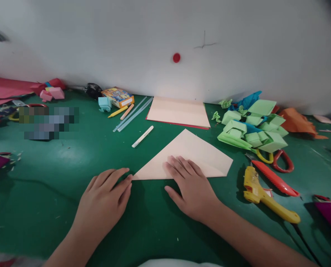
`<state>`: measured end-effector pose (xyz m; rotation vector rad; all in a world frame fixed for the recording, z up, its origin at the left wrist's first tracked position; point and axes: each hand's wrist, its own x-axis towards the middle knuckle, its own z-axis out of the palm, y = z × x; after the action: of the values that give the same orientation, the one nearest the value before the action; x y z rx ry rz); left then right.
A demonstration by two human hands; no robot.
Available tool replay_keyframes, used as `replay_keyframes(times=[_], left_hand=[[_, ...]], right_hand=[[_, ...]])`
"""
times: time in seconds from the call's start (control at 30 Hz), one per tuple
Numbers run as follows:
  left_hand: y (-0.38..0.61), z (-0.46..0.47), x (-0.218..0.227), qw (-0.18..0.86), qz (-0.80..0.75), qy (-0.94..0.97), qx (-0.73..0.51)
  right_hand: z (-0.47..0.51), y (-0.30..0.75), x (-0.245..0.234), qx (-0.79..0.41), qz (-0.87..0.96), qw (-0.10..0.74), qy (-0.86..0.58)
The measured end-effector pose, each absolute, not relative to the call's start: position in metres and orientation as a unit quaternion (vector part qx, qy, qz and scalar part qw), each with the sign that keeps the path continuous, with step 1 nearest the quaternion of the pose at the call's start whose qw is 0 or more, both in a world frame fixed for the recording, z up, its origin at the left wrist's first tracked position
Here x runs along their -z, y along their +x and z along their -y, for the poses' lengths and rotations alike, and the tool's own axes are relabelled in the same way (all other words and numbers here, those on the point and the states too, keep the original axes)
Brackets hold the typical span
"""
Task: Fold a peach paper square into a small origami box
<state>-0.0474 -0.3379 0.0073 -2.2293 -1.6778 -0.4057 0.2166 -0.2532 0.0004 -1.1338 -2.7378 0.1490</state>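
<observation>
Looking down from the head camera, 2 bare hands rest on a green table (56, 178). The right hand (190, 185) lies flat, palm down, fingers spread a little, on the lower edge of a folded peach paper (193, 148). That paper lies as a triangle in the middle of the table, its long edge toward the person. The left hand (105, 196) is also flat and grips nothing. Its fingertips (126, 177) touch the table right at the paper's left corner.

Behind the triangle, near the white wall (237, 48), lies a stack of peach sheets (179, 111) with a red edge showing beneath. A white stick (142, 136) lies between that stack and the left hand, apart from both. Farther left are 2 clear rods (133, 114), a yellow crayon (118, 111), an orange crayon (126, 111), a small printed box (118, 96) and a pale blue paper figure (104, 104).

To the right of the triangle sits a heap of green folded pieces (251, 128), with scissors (282, 161) just in front. Nearer the right forearm lie a red knife (273, 180) and a yellow glue gun (261, 194), side by side. Orange paper (297, 121) lies beyond the heap. A red dot (176, 57) marks the wall.
</observation>
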Motion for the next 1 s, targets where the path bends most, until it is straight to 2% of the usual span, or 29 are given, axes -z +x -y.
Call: replay_keyframes(times=[0.37,0.8,1.0], left_hand=[[-0.038,0.347,-0.017,0.206,0.559,-0.797,0.097],[-0.063,0.312,-0.021,0.109,0.412,-0.897,0.119],[-0.057,0.302,-0.024,0.118,0.384,-0.909,0.113]], right_hand=[[0.253,0.217,-0.002,-0.058,0.918,0.083,-0.383],[0.255,0.218,-0.004,-0.051,0.916,0.072,-0.391],[0.255,0.220,-0.006,-0.051,0.914,0.065,-0.396]])
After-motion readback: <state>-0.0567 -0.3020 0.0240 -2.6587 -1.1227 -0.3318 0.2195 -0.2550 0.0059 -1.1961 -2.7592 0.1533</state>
